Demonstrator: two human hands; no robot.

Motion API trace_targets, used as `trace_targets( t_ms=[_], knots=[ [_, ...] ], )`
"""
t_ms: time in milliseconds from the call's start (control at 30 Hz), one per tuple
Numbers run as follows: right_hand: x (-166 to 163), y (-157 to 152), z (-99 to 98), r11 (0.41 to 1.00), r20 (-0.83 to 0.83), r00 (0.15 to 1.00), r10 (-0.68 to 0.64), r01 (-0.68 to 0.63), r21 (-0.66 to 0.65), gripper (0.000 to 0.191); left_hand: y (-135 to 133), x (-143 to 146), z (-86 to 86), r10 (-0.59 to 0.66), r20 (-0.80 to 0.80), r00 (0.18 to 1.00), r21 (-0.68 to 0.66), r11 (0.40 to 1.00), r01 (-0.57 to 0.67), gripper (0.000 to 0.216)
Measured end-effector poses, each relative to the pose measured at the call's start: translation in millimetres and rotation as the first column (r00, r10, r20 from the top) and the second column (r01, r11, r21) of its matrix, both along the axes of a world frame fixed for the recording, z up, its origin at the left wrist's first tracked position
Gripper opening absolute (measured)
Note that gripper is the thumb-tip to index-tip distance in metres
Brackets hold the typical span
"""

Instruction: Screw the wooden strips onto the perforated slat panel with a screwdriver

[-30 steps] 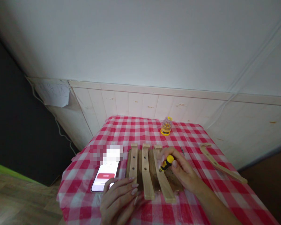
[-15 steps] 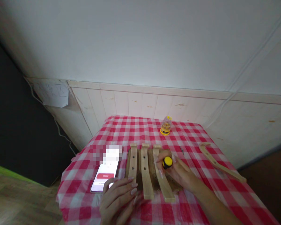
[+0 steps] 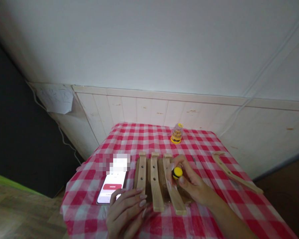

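Note:
My right hand (image 3: 189, 176) is closed around a screwdriver (image 3: 177, 172), its yellow and black handle end facing up at me. It stands over the rightmost of three pale curved wooden slats (image 3: 175, 200), and its tip is hidden. Dark screw heads show in the middle slat (image 3: 154, 179) and the left slat (image 3: 142, 169). All three lie side by side across a brown wooden board (image 3: 160, 166). My left hand (image 3: 127, 209) wraps over the near end of the left slat, which its fingers cover.
Left of the board lies a lit phone (image 3: 112, 189), partly blurred out. A clear, yellow-based bit case (image 3: 176, 134) stands at the back. Another curved wooden slat (image 3: 229, 172) and a small dark metal piece (image 3: 194, 160) lie rightward on the checked tablecloth (image 3: 144, 134).
My right hand's fingers have shifted around the screwdriver handle, and the hand has turned slightly. My left hand stays in place.

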State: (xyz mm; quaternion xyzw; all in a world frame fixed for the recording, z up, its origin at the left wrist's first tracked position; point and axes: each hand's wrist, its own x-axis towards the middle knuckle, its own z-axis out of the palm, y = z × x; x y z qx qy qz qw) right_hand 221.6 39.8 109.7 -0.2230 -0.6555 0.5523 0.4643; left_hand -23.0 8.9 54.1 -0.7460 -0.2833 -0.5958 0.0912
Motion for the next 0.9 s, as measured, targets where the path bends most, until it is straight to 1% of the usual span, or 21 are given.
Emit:
trace_targets(
  t_ms=[100,167,233,300,367,467,567,633,700,767,833,900],
  knots=[
    [-4.1,1.9,-2.0,0.999,-0.032,0.999,-0.024,0.023,-0.027,0.043,0.2,-0.2,1.0,-0.002,-0.004,1.0,0.003,1.0,0.002,0.016],
    [-6.5,3.9,-3.8,0.996,-0.093,0.995,-0.027,0.019,-0.088,0.052,0.2,0.0,1.5,-0.003,-0.003,1.0,0.005,1.0,0.003,0.017],
    [-6.8,5.8,-6.7,0.991,-0.132,0.99,-0.051,0.033,-0.132,0.055,-0.1,0.1,1.0,-0.007,0.007,1.0,0.001,1.0,0.007,0.015],
    [-4.8,7.0,-10.3,0.991,-0.105,0.992,-0.075,0.063,-0.114,0.049,-0.4,0.1,-0.4,-0.009,0.013,1.0,-0.006,1.0,0.009,0.015],
    [-1.7,7.4,-12.5,0.994,-0.068,0.992,-0.102,0.098,-0.054,0.042,-0.6,0.1,-1.9,-0.008,0.013,1.0,-0.006,1.0,0.008,0.016],
    [0.8,6.5,-10.1,0.992,-0.064,0.99,-0.125,0.125,0.001,0.031,-0.6,0.9,-2.5,-0.013,0.021,1.0,-0.009,1.0,0.013,0.018],
    [-1.3,4.6,-3.7,0.994,-0.07,0.992,-0.105,0.104,-0.013,0.031,-0.2,2.1,-0.7,-0.009,0.03,1.0,0.002,1.0,0.009,0.018],
    [-4.0,3.9,-1.1,0.991,-0.048,0.99,-0.129,0.128,-0.027,0.033,0.1,2.4,0.6,-0.005,0.026,1.0,0.013,1.0,0.004,0.019],
    [-6.9,4.4,-1.3,0.982,-0.024,0.982,-0.189,0.188,-0.027,0.036,0.3,2.0,1.6,-0.004,0.017,1.0,0.012,1.0,0.004,0.018],
    [-9.6,6.0,-4.1,0.978,-0.045,0.978,-0.205,0.204,-0.044,0.043,0.4,1.3,1.9,-0.005,0.007,1.0,0.002,1.0,0.005,0.015],
    [-11.2,7.9,-8.2,0.983,-0.094,0.982,-0.166,0.158,-0.09,0.053,0.5,0.7,1.6,-0.01,0.011,1.0,-0.006,1.0,0.01,0.014],
    [-10.7,8.8,-12.1,0.987,-0.128,0.984,-0.123,0.108,-0.118,0.057,0.7,0.5,0.8,-0.015,0.023,1.0,-0.002,1.0,0.015,0.016]
  ],
)
